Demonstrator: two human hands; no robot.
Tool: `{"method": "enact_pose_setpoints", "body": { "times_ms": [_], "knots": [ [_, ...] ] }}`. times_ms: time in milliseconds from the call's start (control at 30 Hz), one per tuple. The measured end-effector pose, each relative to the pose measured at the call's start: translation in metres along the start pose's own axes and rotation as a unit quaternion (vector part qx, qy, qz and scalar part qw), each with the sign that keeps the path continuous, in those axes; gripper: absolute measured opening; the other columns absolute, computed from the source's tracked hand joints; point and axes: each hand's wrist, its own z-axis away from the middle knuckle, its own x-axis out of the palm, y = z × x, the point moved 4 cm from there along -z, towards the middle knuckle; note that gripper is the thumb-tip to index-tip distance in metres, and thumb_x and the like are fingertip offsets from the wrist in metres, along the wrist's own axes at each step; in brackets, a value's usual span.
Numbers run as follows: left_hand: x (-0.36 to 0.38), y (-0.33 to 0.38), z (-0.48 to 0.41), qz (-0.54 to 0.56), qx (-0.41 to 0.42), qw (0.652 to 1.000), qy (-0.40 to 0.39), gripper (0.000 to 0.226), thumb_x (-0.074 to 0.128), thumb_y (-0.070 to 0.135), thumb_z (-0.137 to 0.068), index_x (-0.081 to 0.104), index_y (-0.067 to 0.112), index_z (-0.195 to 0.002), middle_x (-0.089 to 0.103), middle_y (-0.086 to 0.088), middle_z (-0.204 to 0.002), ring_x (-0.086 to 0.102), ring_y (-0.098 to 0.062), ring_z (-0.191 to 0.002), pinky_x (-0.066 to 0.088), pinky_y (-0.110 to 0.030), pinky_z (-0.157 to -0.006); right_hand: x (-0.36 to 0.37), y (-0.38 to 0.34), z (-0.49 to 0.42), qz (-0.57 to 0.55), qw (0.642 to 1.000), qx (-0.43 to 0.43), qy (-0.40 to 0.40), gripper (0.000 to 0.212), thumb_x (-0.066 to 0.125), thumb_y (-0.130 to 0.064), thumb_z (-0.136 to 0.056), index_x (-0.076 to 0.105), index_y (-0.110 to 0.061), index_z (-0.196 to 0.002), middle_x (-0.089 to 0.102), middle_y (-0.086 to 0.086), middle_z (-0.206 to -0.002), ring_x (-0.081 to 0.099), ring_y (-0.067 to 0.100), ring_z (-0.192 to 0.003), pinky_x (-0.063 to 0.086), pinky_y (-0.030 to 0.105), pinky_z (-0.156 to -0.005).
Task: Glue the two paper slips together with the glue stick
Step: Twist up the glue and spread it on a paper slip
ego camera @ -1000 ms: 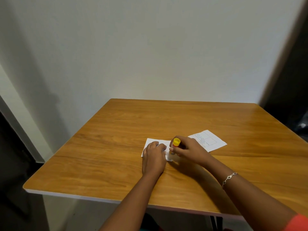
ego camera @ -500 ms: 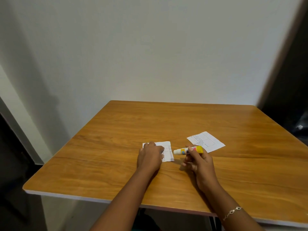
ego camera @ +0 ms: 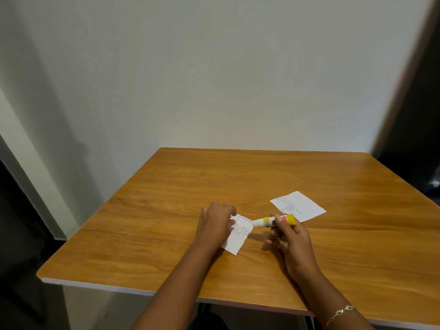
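Note:
A white printed paper slip (ego camera: 239, 234) lies near the table's middle, partly under my left hand (ego camera: 215, 225), which grips its left part; the slip sits turned at an angle. My right hand (ego camera: 289, 236) holds a yellow and white glue stick (ego camera: 273, 221) sideways just above the table, its white tip pointing left toward the slip. A second white slip (ego camera: 297, 206) with printed boxes lies flat behind and to the right of the glue stick, untouched.
The wooden table (ego camera: 166, 234) stands against a white wall (ego camera: 214, 79). Its front edge runs close to my forearms. A silver bracelet (ego camera: 338, 314) is on my right wrist. Dark space lies beyond the table on both sides.
My right hand lifted the glue stick off the slip and drew back to the right, turning it sideways. My left hand rotated the near slip to an angle.

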Motion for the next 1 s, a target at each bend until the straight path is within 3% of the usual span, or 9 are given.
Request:
{"method": "enact_pose_setpoints", "body": {
  "times_ms": [100, 200, 367, 533, 733, 800, 1000],
  "knots": [
    [0.010, -0.008, -0.002, 0.040, 0.054, 0.992, -0.111, 0.027, 0.061, 0.019, -0.085, 0.063, 0.029, -0.111, 0.061, 0.004, -0.120, 0.048, -0.020, -0.116, 0.034, -0.034, -0.093, -0.001, 0.001, -0.002, -0.014, 1.000, 0.005, 0.009, 0.019, 0.050, -0.026, -0.090, 0.058, -0.008, -0.092, 0.055, 0.007, -0.058, 0.055, 0.015, -0.046, 0.052, 0.028, -0.045],
    [0.015, -0.012, -0.001, 0.055, 0.058, 0.987, -0.142, 0.034, 0.064, 0.015, -0.081, 0.063, 0.030, -0.112, 0.060, 0.003, -0.122, 0.049, -0.022, -0.116, 0.038, -0.034, -0.091, -0.002, 0.003, -0.003, -0.024, 1.000, 0.008, 0.015, 0.019, 0.050, -0.029, -0.089, 0.057, -0.011, -0.088, 0.055, 0.007, -0.059, 0.055, 0.014, -0.045, 0.053, 0.028, -0.045],
    [0.012, -0.005, 0.005, 0.011, 0.054, 0.996, -0.072, 0.027, 0.056, 0.019, -0.089, 0.061, 0.019, -0.116, 0.057, -0.003, -0.122, 0.048, -0.024, -0.115, 0.038, -0.032, -0.092, 0.001, 0.004, -0.002, -0.014, 1.000, 0.011, -0.007, 0.020, 0.050, -0.020, -0.090, 0.061, -0.012, -0.105, 0.056, 0.009, -0.069, 0.054, 0.017, -0.061, 0.052, 0.026, -0.048],
    [0.018, 0.001, 0.014, -0.019, -0.007, 1.000, -0.005, 0.026, 0.046, 0.026, -0.094, 0.052, 0.014, -0.117, 0.051, -0.007, -0.123, 0.045, -0.025, -0.112, 0.034, -0.033, -0.093, 0.010, -0.004, -0.015, 0.057, 0.998, -0.027, -0.009, 0.021, 0.058, -0.001, -0.085, 0.061, -0.013, -0.101, 0.062, 0.006, -0.078, 0.056, 0.017, -0.066, 0.052, 0.027, -0.057],
    [0.019, 0.002, 0.012, -0.043, -0.010, 0.999, -0.004, 0.029, 0.044, 0.028, -0.095, 0.049, 0.015, -0.121, 0.049, -0.007, -0.128, 0.043, -0.026, -0.115, 0.033, -0.035, -0.095, 0.029, -0.020, -0.055, 0.217, 0.972, -0.083, -0.044, 0.003, 0.056, -0.008, -0.087, 0.059, -0.008, -0.088, 0.055, 0.004, -0.063, 0.052, 0.016, -0.055, 0.046, 0.024, -0.054],
    [0.018, 0.002, 0.012, -0.044, -0.007, 0.999, -0.008, 0.029, 0.044, 0.029, -0.095, 0.049, 0.015, -0.120, 0.049, -0.007, -0.128, 0.042, -0.027, -0.116, 0.033, -0.036, -0.095, 0.036, -0.017, -0.068, 0.288, 0.951, -0.095, -0.064, 0.009, 0.057, -0.012, -0.087, 0.061, -0.004, -0.089, 0.057, 0.001, -0.061, 0.053, 0.015, -0.055, 0.044, 0.025, -0.055],
    [0.016, 0.003, 0.013, -0.040, 0.000, 0.999, -0.019, 0.031, 0.044, 0.029, -0.095, 0.047, 0.015, -0.123, 0.048, -0.008, -0.129, 0.041, -0.028, -0.117, 0.033, -0.036, -0.096, 0.049, -0.003, -0.090, 0.390, 0.910, -0.103, -0.095, 0.012, 0.059, -0.022, -0.085, 0.062, -0.011, -0.088, 0.065, 0.005, -0.079, 0.059, 0.020, -0.071, 0.049, 0.036, -0.069]
  ]
}}
